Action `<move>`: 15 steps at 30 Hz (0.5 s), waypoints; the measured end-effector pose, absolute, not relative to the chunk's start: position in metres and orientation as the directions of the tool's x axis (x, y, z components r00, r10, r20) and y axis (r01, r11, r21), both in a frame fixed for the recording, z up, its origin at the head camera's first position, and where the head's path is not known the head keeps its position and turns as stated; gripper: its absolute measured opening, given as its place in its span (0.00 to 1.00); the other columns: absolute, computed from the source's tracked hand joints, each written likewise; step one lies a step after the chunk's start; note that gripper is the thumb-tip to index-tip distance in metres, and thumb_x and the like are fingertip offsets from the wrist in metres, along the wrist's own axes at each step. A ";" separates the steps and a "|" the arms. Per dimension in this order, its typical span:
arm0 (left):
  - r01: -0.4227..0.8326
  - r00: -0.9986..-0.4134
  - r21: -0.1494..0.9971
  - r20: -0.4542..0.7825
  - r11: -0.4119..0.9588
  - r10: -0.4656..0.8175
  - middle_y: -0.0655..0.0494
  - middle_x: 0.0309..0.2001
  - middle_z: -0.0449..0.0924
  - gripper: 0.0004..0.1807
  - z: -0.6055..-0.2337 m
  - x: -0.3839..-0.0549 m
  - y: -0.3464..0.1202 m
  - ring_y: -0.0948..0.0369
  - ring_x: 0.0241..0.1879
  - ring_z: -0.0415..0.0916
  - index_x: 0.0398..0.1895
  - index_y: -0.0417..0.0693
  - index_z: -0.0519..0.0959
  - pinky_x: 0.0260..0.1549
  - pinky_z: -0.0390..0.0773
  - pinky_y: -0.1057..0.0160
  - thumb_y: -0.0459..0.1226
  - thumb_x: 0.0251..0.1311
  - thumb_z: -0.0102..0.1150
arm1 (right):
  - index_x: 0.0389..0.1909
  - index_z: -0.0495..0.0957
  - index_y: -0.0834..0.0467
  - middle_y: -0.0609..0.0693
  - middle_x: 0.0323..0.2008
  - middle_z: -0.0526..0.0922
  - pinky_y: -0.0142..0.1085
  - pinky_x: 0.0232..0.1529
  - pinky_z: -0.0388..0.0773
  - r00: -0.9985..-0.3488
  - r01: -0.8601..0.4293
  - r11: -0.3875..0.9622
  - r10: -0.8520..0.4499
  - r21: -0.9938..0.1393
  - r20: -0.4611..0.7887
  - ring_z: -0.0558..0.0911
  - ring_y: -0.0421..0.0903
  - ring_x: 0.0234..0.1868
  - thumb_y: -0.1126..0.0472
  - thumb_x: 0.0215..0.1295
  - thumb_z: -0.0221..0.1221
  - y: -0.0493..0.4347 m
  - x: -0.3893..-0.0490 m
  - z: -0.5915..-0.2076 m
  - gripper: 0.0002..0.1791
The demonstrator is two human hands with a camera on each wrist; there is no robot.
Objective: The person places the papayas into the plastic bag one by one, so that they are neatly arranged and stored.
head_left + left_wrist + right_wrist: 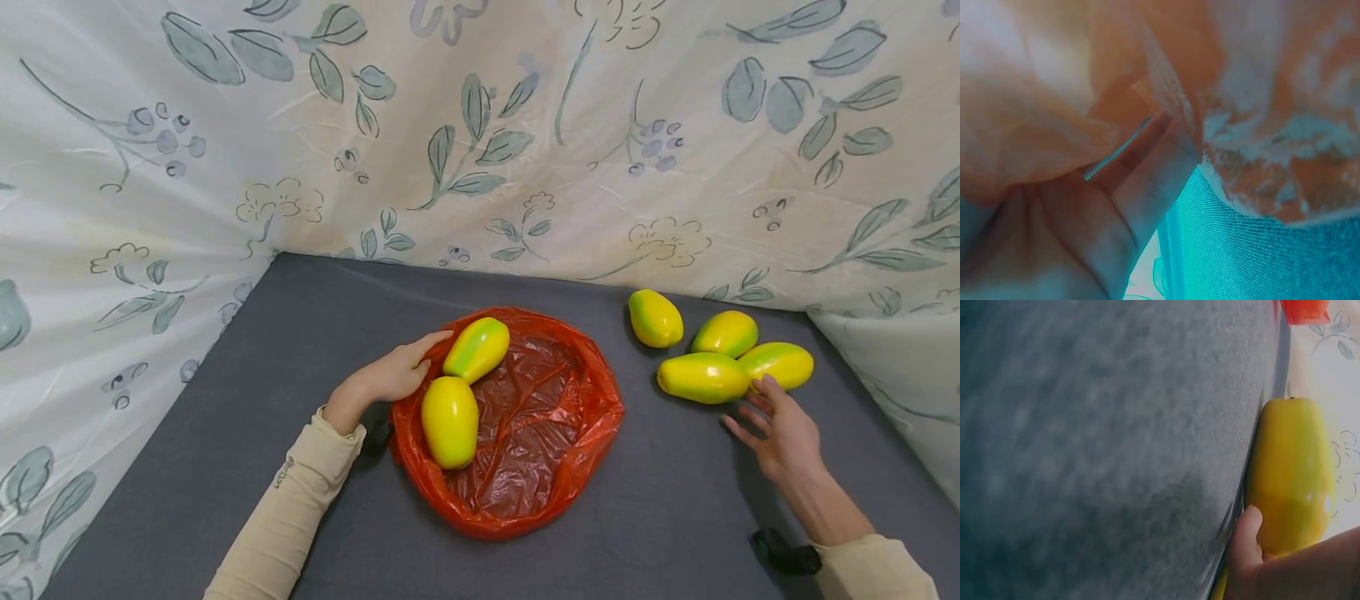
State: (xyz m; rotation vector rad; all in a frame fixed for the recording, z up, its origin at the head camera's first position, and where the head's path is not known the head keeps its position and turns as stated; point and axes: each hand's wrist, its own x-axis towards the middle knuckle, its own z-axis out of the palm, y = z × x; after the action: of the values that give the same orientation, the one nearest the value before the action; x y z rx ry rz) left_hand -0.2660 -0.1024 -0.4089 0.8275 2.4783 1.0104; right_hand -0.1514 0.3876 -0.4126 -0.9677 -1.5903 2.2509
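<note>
My left hand [401, 372] holds the left rim of a round, opened-out red plastic bag [600, 392]. In the left wrist view, the bag's blurred folds [1260, 75] hide part of that hand [1085, 212]. Two yellow-green papayas lie inside the bag on its left side: an upper papaya [477, 348] and a lower papaya [450, 422]. At the right, my right hand [783, 433] has its fingers spread beside a long papaya [703, 378] and a neighbouring papaya [777, 365]. The right wrist view shows the thumb [1247, 534] close against a papaya [1291, 475].
Two further papayas lie behind those near my right hand: one papaya [656, 318] stands apart and another papaya [725, 333] sits in the cluster. Dark grey cloth [645, 517] covers the table. Leaf-patterned curtain [480, 150] borders the back and sides.
</note>
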 end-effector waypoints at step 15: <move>0.390 -0.774 0.718 -0.083 0.576 0.628 0.41 0.71 0.54 0.29 -0.408 -0.266 -0.101 0.47 0.66 0.56 0.74 0.44 0.52 0.64 0.55 0.46 0.29 0.70 0.40 | 0.51 0.70 0.42 0.42 0.45 0.64 0.38 0.28 0.78 -0.731 0.219 -0.355 0.557 -0.909 -0.394 0.69 0.43 0.43 0.36 0.56 0.60 0.394 -0.159 -0.423 0.25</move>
State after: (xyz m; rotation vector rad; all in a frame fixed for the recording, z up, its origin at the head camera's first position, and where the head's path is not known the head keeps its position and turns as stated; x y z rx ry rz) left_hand -0.2657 -0.1014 -0.4085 0.8313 2.4810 1.0136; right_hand -0.1590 0.3938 -0.4227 -1.0225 -1.6319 2.1879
